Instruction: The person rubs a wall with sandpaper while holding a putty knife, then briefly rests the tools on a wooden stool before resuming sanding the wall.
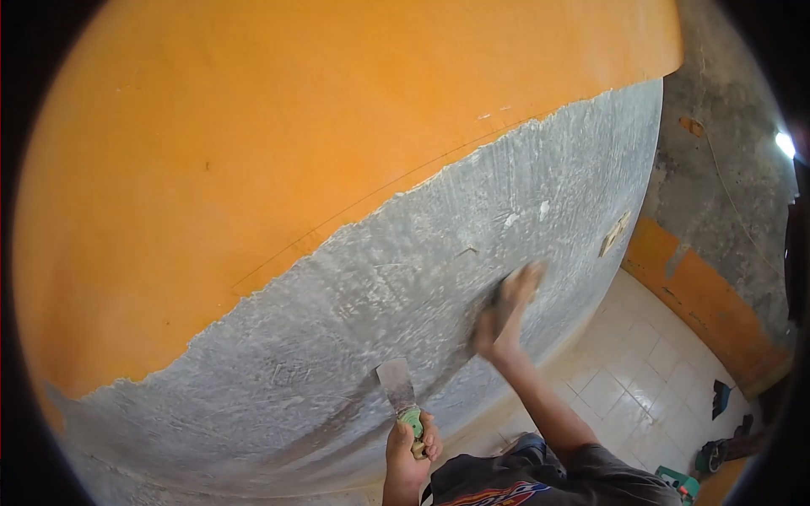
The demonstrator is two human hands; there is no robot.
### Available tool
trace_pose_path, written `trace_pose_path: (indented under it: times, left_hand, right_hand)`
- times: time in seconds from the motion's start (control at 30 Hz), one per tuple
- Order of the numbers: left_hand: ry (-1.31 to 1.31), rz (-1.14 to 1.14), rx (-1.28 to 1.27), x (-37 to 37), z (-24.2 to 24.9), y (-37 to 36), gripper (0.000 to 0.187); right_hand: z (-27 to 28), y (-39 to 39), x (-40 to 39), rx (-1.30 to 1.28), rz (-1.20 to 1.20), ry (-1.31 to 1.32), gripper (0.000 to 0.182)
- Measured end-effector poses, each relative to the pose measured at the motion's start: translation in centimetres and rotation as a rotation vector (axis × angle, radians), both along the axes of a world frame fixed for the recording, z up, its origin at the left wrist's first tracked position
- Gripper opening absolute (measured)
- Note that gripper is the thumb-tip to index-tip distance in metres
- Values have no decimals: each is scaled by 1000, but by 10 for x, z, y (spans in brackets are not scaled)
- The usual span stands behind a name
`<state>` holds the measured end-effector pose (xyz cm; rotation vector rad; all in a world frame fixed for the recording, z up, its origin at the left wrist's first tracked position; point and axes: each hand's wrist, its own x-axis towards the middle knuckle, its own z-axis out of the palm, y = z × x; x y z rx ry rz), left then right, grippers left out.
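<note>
My left hand is closed around the green handle of a putty knife, its wide blade pointing up beside the wall. Bare grey plaster covers the lower wall, with scrape marks and a few pale spots. Against that grey surface, my right hand is blurred by motion. Its fingers look closed over something dark, too smeared to make out.
Orange paint covers the upper wall, ending in a ragged edge. An electrical wall plate sits to the right. Pale floor tiles lie below. A green object and dark items are at lower right.
</note>
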<state>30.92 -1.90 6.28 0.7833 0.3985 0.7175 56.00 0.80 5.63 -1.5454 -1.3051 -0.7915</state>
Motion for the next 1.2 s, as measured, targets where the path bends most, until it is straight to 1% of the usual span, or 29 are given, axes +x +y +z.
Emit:
trace_pose_path:
  times: [0.07, 0.1, 0.13, 0.2, 0.23, 0.27, 0.33, 0.37, 0.4, 0.47, 0.5, 0.53, 0.6, 0.63, 0.67, 0.73, 0.77, 0.8, 0.87, 0.9, 0.97, 1.0, 1.07, 1.1, 1.13, 1.17, 1.2]
  left_hand:
    - [20, 10, 16, 3, 1, -3, 49]
    - [16, 14, 17, 5, 2, -4, 48]
    - [12, 15, 18, 7, 3, -4, 48]
    - [10, 3, 17, 12, 0, -5, 48]
    - [10, -4, 18, 12, 0, -5, 47]
    - [8, -2, 21, 14, 0, -4, 47]
    - [0, -7, 13, 18, 1, -6, 47]
    - [-4, -4, 10, 20, 0, -7, 47]
    - [0, 1, 3, 23, -1, -8, 47]
    - [4, -1, 3, 31, -1, -8, 47]
    - [7, -6, 5, 36, -2, -10, 47]
    - [10, -8, 6, 40, -1, -11, 47]
    - [4, -3, -1, 49, -1, -14, 48]
    - [6, -6, -12, 53, 0, -16, 49]
    - [5, 0, -15, 58, 0, -18, 49]
    - [10, 4, -36, 66, 2, -21, 56]
    - [10, 10, -34, 71, 4, -23, 56]
    - [1, 13, -35, 75, 5, -25, 56]
    - [-13, 23, -33, 85, 7, -26, 56]
    - [-12, 30, -22, 89, 8, -27, 53]
    - [-12, 47, -20, 97, 8, -31, 50]
    - [-5, 53, -25, 100, 8, -32, 51]
    - [1, 63, -26, 109, 8, -33, 51]
    - [3, 66, -27, 113, 9, -34, 52]
    - [5, 68, -25, 117, 10, -35, 52]
    - [10, 65, -31, 119, 10, -35, 52]
    - [12, 63, -37, 122, 10, -36, 52]
  right_hand:
    - [31, 7, 10, 401, -57, 586, 54]
    - [30, 10, 6, 405, -94, 448, 47]
    - [19, 4, -1, 407, -100, 447, 47]
    - [-12, -9, -20, -43, 194, -111, 53]
    - [-18, -9, -6, -107, 190, -238, 54]
    - [-21, -6, 7, -104, 192, -241, 54]
    - [23, -2, 39, 114, -155, 224, 52]
    - [23, 4, 48, 437, 156, 577, 52]
    - [27, 3, 45, 434, 156, 576, 52]
    - [31, 2, 28, 148, -177, 108, 54]
    - [-17, 1, 20, -77, 52, 98, 54]
    - [-10, -6, 32, -75, 54, 97, 54]
    - [19, -16, 64, 16, 96, -393, 59]
    - [38, -11, 74, 131, -26, -139, 53]
    - [54, -12, 78, 129, -20, -140, 53]
    - [78, -14, 83, 199, -141, 363, 49]
    - [66, -9, 81, 182, -168, 122, 46]
    - [61, -11, 70, 155, -82, -147, 53]
    - [39, -27, 81, -72, 256, -493, 51]
    - [42, -28, 96, -72, 265, -494, 51]
    - [58, -25, 129, 27, -106, -67, 48]
    - [64, -24, 131, 22, -97, -68, 48]
    - [76, -15, 127, 240, -41, 103, 55]
    - [69, -9, 115, 152, -105, -188, 63]
    - [48, -16, 96, -34, 135, -81, 65]
    - [38, -25, 105, -116, 191, -519, 75]
    - [45, -15, 114, -20, 1, -538, 84]
